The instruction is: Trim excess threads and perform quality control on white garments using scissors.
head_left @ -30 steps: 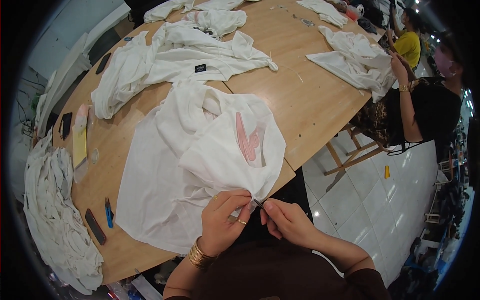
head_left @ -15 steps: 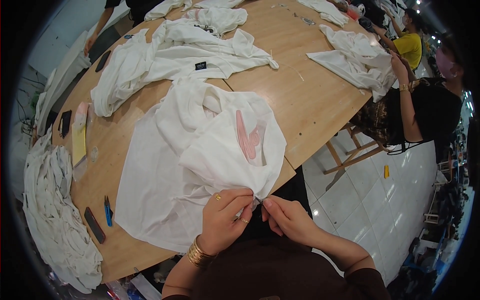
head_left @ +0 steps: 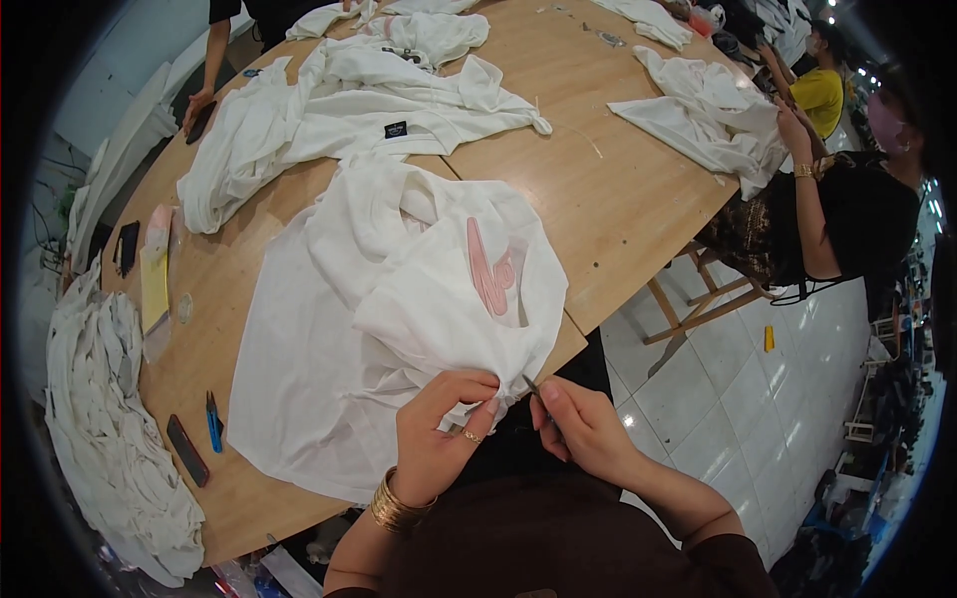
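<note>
1. Back a little from the pinched cloth since a moment ago comes the right hand (head_left: 588, 424), fingers closed round a slim dark tool (head_left: 531, 386).
2. White shirt (head_left: 429, 309): spread on the table (head_left: 558, 189), pink patch (head_left: 485, 269) showing; the left hand (head_left: 439, 424) pinches its near edge.
3. That spot looks unfinished to me; how much is done, I can't tell.
4. Beyond lie white garments (head_left: 379, 100); leftward, a pile (head_left: 100, 399), finished or waiting, unclear.
</note>
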Available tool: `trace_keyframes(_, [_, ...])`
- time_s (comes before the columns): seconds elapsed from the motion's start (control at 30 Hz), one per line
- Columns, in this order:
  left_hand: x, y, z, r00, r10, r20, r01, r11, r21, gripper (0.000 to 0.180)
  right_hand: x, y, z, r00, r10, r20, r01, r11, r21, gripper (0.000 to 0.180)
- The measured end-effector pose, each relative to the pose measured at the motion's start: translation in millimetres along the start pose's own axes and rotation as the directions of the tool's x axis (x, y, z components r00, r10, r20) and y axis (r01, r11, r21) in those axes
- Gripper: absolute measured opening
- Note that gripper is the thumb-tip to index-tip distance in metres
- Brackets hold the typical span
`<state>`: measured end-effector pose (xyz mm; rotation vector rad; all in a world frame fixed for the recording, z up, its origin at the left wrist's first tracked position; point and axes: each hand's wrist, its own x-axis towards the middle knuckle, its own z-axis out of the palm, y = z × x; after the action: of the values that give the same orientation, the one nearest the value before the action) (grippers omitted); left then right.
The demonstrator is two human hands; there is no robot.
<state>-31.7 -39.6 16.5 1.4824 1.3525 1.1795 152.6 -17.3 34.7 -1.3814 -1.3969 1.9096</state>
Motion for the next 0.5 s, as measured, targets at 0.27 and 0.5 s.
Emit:
trace_keyframes(0.27, [-0.6,0.8,2.3,1.000,0.014,0.006,-0.014,1.000,0.007,0.013,11.3,8.6,2.4,0.947,-0.226,-0.229,0.181,0.962,-0.203,0.028])
trace_keyframes(0.5, [-3.6,-4.4,1.3,0.999,-0.041,0.012,0.041,0.999,-0.022,0.012,24.4,4.2,5.6,0.991,-0.010,-0.136,0.016,0.999,0.048,0.024])
